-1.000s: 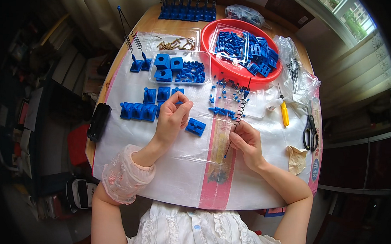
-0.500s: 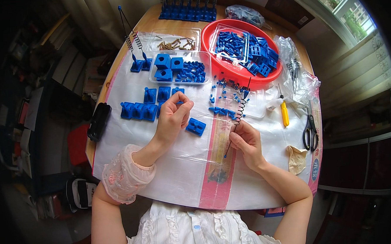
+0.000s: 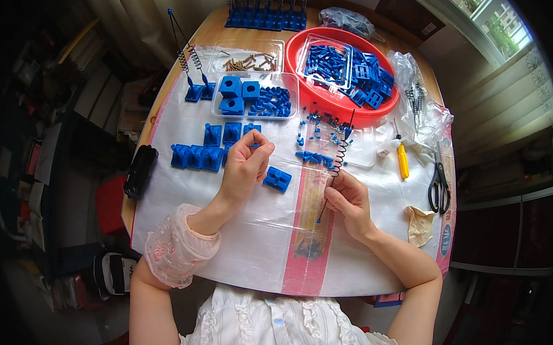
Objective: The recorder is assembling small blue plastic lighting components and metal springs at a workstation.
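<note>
My right hand (image 3: 352, 205) pinches a thin black wire spring (image 3: 339, 162), coiled in its upper part. A dark blue piece sits near the spring's top and a small blue tip ends its straight lower wire. My left hand (image 3: 245, 164) is closed, thumb against fingers, above the sheet; whatever it pinches is too small or hidden. Just right of that hand lies a blue rectangular block (image 3: 277, 179) with slots. Several blue bases with pegs (image 3: 197, 157) stand in rows behind and left of it, some partly hidden by the hand. Small blue cone-shaped pieces (image 3: 315, 157) lie beyond my right hand.
A clear tub (image 3: 224, 115) holds blue blocks and small parts, with brass screws (image 3: 247, 63) behind it. Blue pieces fill a red basin (image 3: 297, 73). To the right lie a yellow-handled screwdriver (image 3: 402, 161), scissors (image 3: 438, 190) and a beige scrap (image 3: 419, 225). A black case (image 3: 141, 172) lies left.
</note>
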`<state>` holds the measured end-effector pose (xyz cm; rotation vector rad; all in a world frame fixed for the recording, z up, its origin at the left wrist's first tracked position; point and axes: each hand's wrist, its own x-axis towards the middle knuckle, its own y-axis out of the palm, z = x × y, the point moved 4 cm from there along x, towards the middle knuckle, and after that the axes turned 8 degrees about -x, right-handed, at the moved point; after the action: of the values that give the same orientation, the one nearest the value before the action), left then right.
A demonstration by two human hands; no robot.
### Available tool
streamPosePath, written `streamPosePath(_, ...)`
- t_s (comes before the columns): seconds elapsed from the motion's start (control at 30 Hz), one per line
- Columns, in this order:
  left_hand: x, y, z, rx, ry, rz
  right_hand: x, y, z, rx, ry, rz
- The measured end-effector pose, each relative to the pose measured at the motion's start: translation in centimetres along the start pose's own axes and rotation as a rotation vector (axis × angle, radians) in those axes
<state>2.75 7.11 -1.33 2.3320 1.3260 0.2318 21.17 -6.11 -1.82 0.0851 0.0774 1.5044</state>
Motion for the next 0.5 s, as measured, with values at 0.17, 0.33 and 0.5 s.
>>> streamPosePath(0.17,0.06,0.02,0.15,0.006,-0.007,0.003,-0.04,-0.09,-0.02,0.011,-0.004,0.005)
streamPosePath(0.33,0.09,0.07,0.15,0.011,-0.008,0.005,-0.09,-0.11,0.0,0.008,0.0,0.007)
streamPosePath(0.5,-0.03,-0.02,0.06,0.007,-0.007,0.0,0.03,0.07,0.07,0.013,-0.003,0.016)
